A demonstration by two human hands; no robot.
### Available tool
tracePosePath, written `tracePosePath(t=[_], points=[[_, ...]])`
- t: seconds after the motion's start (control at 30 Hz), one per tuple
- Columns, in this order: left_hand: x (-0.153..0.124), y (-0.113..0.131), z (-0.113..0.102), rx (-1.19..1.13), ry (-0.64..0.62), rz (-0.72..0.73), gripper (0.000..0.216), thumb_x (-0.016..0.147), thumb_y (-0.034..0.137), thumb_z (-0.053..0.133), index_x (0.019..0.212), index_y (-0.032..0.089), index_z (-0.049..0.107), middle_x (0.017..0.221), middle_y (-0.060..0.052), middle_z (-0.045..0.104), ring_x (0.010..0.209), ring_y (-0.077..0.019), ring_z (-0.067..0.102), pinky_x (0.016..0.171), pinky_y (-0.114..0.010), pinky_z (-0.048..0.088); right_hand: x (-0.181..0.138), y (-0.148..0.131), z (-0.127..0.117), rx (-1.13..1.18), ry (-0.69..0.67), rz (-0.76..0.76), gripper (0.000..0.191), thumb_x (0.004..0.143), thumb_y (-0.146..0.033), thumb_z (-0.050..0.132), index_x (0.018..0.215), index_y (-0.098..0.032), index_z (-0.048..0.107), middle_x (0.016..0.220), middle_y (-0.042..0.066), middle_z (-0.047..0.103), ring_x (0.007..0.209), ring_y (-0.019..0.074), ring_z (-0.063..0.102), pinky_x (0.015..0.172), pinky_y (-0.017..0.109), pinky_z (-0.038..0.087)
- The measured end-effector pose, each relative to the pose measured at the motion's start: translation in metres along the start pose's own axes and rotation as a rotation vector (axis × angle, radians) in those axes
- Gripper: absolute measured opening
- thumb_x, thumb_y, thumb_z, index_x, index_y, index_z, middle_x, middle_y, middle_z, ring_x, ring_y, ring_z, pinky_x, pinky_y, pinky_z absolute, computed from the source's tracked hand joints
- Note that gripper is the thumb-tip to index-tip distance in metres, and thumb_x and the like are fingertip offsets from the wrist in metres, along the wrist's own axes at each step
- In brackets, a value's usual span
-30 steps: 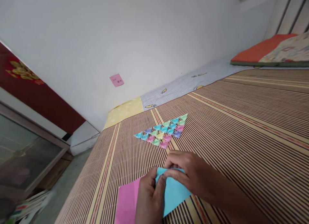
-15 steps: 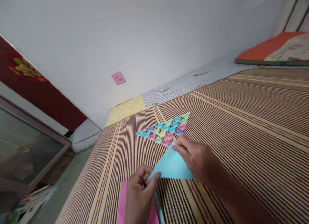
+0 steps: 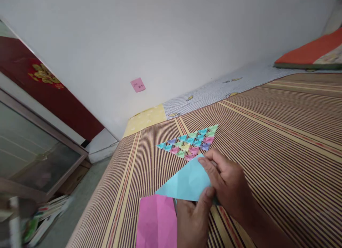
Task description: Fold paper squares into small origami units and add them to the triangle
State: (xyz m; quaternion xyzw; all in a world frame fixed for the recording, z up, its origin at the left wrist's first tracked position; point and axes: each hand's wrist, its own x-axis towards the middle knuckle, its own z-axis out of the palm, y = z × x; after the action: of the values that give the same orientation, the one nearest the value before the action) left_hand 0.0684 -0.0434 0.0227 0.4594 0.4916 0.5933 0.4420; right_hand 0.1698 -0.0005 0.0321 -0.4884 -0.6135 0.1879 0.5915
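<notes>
A light blue sheet of paper (image 3: pixel 184 180), folded to a triangle, is held above the striped mat between both hands. My left hand (image 3: pixel 193 219) grips its lower edge near the right corner, thumb on top and fingers underneath. With thumb and bent fingers, my right hand (image 3: pixel 227 180) pinches the upper right part near the tip. A pink sheet of paper (image 3: pixel 156 221) with a crease down it lies on the mat left of my left hand. Beyond the blue paper, small folded paper pieces (image 3: pixel 187 144) in several colours are set out in a triangle.
The striped mat (image 3: pixel 267 134) covers the bed, over patterned sheeting (image 3: pixel 200 98) along the white wall. A pink note (image 3: pixel 138 84) is stuck to the wall. An orange folded bedding piece (image 3: pixel 307 50) lies at the far right. A glass-panelled cabinet (image 3: pixel 40 151) stands left, past the bed's edge.
My left hand has moved right along the blue paper, from its left corner to its lower right. The pink sheet shows more. My right hand still holds the upper part. The view has shifted slightly.
</notes>
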Motion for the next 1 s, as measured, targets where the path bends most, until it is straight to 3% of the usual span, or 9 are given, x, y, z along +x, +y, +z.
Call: tracePosePath(t=[0.13,0.3,0.5,0.73,0.9,0.93,1.0], points=[[0.000,0.003,-0.010,0.106,0.086,0.071,0.026,0.082,0.044,0.073,0.083,0.018,0.077,0.088,-0.011,0.077,0.098,-0.0312,0.070,0.092,-0.041,0.054,0.001,0.001,0.001,-0.009,0.000,-0.054,0.025,0.098,-0.031,0.050,0.074,-0.023,0.053,0.054,-0.006,0.047,0.044,0.0127,0.043,0.046,0.025,0.034],[0.005,-0.004,-0.026,0.061,0.071,0.047,0.034,0.090,0.049,0.064,0.080,0.017,0.072,0.079,-0.006,0.072,0.076,-0.0230,0.067,0.073,-0.033,0.055,0.002,0.002,0.000,-0.034,-0.027,-0.049,0.026,0.097,-0.032,0.050,0.073,-0.023,0.053,0.053,-0.006,0.047,0.044,0.0125,0.044,0.046,0.025,0.034],[0.010,-0.007,-0.039,0.053,0.180,0.052,0.048,0.086,0.056,0.065,0.057,0.019,0.054,0.052,0.002,0.046,0.050,-0.0131,0.045,0.049,-0.025,0.040,0.001,0.004,-0.003,-0.045,-0.046,-0.024,0.028,0.098,-0.035,0.049,0.072,-0.024,0.052,0.052,-0.006,0.043,0.044,0.0133,0.043,0.047,0.026,0.035],[0.015,-0.004,-0.053,-0.054,0.221,0.138,0.051,0.091,0.049,0.061,0.058,0.022,0.034,0.057,0.006,0.026,0.051,-0.0106,0.026,0.048,-0.024,0.029,0.005,0.013,-0.005,-0.053,0.000,-0.035,0.028,0.097,-0.036,0.051,0.072,-0.024,0.053,0.053,-0.005,0.045,0.045,0.0134,0.043,0.048,0.026,0.035],[0.025,0.004,-0.073,-0.173,0.387,0.233,0.048,0.096,0.045,0.054,0.058,0.022,0.037,0.056,0.005,0.031,0.051,-0.0112,0.031,0.048,-0.023,0.032,0.013,0.018,-0.017,-0.103,0.086,-0.010,0.027,0.095,-0.036,0.051,0.072,-0.023,0.054,0.052,-0.005,0.046,0.045,0.0137,0.045,0.046,0.025,0.033],[0.026,0.004,-0.074,-0.169,0.337,0.222,0.048,0.095,0.048,0.055,0.058,0.021,0.041,0.055,0.005,0.034,0.050,-0.0107,0.032,0.048,-0.023,0.033,0.013,0.018,-0.018,-0.104,0.101,0.001,0.027,0.095,-0.036,0.051,0.072,-0.023,0.054,0.051,-0.005,0.044,0.045,0.0134,0.043,0.046,0.025,0.032],[0.026,0.001,-0.068,-0.117,0.107,0.165,0.044,0.086,0.056,0.064,0.062,0.021,0.054,0.053,0.004,0.045,0.049,-0.0113,0.040,0.049,-0.024,0.038,0.012,0.014,-0.017,-0.083,0.115,0.018,0.028,0.096,-0.035,0.051,0.072,-0.023,0.053,0.051,-0.006,0.043,0.045,0.0130,0.042,0.046,0.025,0.032]])
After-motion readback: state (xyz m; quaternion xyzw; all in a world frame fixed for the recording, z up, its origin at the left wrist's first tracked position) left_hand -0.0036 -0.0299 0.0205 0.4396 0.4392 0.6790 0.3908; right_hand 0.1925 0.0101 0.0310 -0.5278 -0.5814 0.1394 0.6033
